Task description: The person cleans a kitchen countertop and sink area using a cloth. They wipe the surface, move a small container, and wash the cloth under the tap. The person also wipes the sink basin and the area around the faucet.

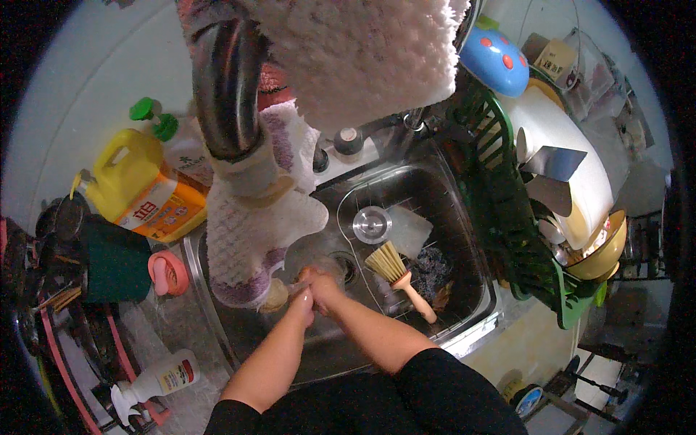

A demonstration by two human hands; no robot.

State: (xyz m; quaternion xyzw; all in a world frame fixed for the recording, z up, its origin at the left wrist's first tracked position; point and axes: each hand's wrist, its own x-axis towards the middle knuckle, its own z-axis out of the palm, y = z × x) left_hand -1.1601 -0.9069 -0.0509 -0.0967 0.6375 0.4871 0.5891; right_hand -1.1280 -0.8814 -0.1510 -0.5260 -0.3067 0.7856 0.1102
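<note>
My left hand and my right hand are pressed together low in the stainless steel sink. They touch each other beside the drain, and their overlap hides the palms and most fingers. Something whitish and blurred, possibly water, shows at the fingers. Just left of them hangs a white and purple fluffy cloth, draped below a dark curved faucet neck. Right of my hands, a wooden-handled brush lies on a wire rack with a dark scouring pad and a round metal strainer.
A green dish rack with a white board and a yellow bowl borders the sink's right. On the left stand a yellow detergent jug, a pink soap dish and a spray bottle. Another pale fluffy cloth hangs overhead.
</note>
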